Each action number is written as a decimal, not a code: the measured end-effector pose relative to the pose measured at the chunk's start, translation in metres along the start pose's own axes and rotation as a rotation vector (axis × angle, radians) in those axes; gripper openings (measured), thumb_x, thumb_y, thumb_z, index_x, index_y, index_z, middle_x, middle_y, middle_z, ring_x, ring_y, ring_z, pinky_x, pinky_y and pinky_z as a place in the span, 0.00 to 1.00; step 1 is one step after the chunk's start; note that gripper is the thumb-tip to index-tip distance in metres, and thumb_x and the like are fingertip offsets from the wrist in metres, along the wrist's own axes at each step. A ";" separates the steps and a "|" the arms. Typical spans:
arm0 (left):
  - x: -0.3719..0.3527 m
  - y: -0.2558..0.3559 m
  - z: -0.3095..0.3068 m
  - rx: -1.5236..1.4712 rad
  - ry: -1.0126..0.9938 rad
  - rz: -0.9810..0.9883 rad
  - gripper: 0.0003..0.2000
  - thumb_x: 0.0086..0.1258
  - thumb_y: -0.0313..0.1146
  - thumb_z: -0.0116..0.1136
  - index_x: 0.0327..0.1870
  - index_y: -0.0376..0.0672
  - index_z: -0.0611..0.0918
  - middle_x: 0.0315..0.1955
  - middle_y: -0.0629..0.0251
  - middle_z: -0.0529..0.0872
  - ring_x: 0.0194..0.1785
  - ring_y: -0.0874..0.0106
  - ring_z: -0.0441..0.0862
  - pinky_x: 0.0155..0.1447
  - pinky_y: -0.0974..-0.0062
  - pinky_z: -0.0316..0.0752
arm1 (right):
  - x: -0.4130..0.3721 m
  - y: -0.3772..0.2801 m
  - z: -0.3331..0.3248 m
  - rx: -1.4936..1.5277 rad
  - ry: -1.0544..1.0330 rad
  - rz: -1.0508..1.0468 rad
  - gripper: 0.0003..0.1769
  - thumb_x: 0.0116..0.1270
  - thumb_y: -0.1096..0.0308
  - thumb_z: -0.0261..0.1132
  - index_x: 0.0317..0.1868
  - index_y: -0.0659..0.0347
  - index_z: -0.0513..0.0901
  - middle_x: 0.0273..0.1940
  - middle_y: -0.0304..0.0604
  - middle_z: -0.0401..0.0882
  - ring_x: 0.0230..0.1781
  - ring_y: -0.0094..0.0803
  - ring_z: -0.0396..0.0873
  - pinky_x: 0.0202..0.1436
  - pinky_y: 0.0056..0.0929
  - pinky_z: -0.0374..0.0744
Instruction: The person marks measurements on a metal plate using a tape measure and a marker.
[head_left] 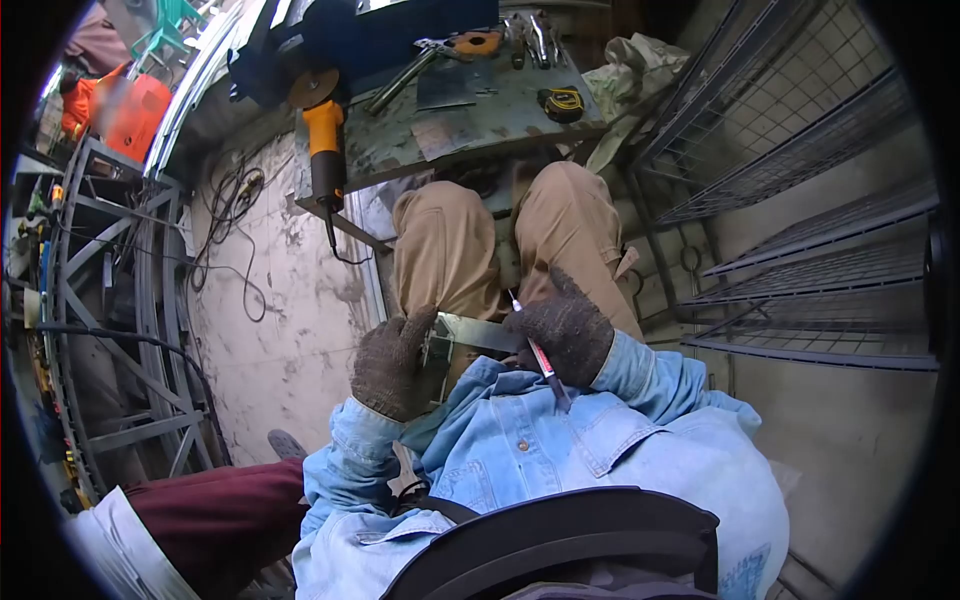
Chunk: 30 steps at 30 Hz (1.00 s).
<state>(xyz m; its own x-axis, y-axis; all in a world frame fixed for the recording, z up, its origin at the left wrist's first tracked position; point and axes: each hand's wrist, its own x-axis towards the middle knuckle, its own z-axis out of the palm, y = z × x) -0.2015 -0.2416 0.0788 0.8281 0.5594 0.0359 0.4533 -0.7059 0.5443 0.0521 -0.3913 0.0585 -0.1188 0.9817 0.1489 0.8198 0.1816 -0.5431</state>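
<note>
My left hand (pixel 385 368), in a dark knitted glove, is closed around one end of a flat shiny metal strip (pixel 482 333) above my lap. A squarish metal part (pixel 437 352) shows beside that palm, partly hidden by the fingers. At the strip's other end is my gloved right hand (pixel 568 332), its fingers curled, with a slim marker pen (pixel 544 362) held in it. The pen has a pale tip pointing away from me and a red and white band. Both hands are just in front of my knees (pixel 445 235).
An orange angle grinder (pixel 323 140) rests at the left side of the metal workbench (pixel 375 150), near a tape measure (pixel 561 103) and several hand tools. Wire-mesh racks (pixel 800 200) stand at right, steel frames (pixel 130 330) at left. Another person's maroon-clad leg (pixel 220 520) is close by my left.
</note>
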 end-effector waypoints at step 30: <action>0.302 -0.071 0.011 0.516 -0.208 -0.187 0.39 0.46 0.63 0.77 0.58 0.49 0.83 0.57 0.54 0.81 0.67 0.51 0.76 0.76 0.40 0.56 | -0.019 0.093 -0.049 -0.060 0.572 0.287 0.18 0.59 0.81 0.68 0.50 0.62 0.79 0.44 0.56 0.82 0.44 0.57 0.83 0.52 0.45 0.83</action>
<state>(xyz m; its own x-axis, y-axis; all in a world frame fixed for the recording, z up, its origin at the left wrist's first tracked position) 0.0205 -0.0272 0.0419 0.7424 0.6346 -0.2146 0.6566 -0.7529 0.0448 0.1585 -0.3964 0.0458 0.4141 0.8020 0.4304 0.8065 -0.1041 -0.5820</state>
